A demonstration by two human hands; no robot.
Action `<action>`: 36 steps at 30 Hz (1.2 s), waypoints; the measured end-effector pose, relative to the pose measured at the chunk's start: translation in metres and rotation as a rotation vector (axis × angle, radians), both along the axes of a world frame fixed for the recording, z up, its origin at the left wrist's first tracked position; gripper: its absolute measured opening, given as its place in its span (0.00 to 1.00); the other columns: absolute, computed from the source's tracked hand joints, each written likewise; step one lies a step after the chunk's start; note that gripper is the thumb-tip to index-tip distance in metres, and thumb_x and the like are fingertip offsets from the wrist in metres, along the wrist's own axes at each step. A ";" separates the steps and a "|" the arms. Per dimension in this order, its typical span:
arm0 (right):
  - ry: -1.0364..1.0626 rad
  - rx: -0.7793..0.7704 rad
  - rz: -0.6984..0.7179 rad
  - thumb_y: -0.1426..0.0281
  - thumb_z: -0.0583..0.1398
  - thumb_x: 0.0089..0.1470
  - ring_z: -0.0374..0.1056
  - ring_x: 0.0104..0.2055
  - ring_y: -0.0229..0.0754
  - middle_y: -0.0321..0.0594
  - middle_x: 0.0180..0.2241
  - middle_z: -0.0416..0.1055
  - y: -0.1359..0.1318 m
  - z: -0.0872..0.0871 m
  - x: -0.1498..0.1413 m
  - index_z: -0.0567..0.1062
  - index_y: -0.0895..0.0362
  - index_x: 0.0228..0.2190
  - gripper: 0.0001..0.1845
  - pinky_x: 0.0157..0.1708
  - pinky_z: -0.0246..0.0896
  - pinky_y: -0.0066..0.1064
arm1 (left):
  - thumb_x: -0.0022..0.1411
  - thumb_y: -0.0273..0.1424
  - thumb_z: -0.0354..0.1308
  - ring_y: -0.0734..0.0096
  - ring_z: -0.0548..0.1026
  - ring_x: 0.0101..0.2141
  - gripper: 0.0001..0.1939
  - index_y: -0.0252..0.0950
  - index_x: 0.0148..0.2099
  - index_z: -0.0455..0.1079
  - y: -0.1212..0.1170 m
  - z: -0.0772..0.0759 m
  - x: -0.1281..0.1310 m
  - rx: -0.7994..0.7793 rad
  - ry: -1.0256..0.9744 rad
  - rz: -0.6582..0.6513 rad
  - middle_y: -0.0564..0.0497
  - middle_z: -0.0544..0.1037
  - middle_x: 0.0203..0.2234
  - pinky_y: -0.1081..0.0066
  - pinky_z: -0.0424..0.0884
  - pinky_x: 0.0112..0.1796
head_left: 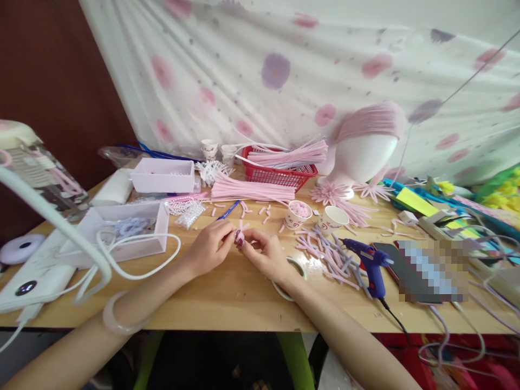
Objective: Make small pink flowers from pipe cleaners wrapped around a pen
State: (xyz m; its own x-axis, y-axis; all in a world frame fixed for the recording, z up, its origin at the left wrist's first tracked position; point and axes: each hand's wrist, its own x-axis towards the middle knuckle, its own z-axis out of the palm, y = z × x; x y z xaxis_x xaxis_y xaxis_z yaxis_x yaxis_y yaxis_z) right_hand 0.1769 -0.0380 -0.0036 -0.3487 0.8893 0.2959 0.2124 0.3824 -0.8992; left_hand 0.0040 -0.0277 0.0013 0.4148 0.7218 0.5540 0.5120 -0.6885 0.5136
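Observation:
My left hand [209,245] and my right hand [266,253] meet over the front middle of the table, fingertips pinched together. Between them a short pink pipe cleaner piece [241,223] sticks up; its lower part is hidden by the fingers. Just behind lie a blue pen [228,210] and several cut pink bits. A roll of tape [284,292] lies partly under my right wrist. To the right stand a paper cup filled with pink pieces [299,209] and another paper cup [333,218], near loose pink and lilac pipe cleaner lengths [325,254].
A blue glue gun [371,265] and a phone [426,271] lie at the right. Behind are a pink pipe cleaner bundle [254,189], a red basket [276,176] and a white mannequin head [361,154]. White trays [162,181] and a looping white cable [142,277] occupy the left.

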 end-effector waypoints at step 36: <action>-0.361 0.527 -0.339 0.71 0.55 0.58 0.66 0.22 0.36 0.38 0.21 0.72 -0.005 -0.003 0.001 0.71 0.56 0.25 0.10 0.25 0.56 0.25 | 0.65 0.34 0.52 0.70 0.76 0.27 0.18 0.38 0.23 0.72 -0.001 0.001 -0.001 -0.118 -0.165 0.055 0.53 0.79 0.21 0.70 0.69 0.35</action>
State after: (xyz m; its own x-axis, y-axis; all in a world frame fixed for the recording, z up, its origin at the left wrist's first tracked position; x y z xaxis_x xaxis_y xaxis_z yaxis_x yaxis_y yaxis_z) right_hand 0.1780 -0.0430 -0.0064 -0.2354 0.7369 0.6336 0.6451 0.6061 -0.4652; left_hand 0.0031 -0.0291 0.0024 0.2842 0.8047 0.5213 0.4493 -0.5921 0.6690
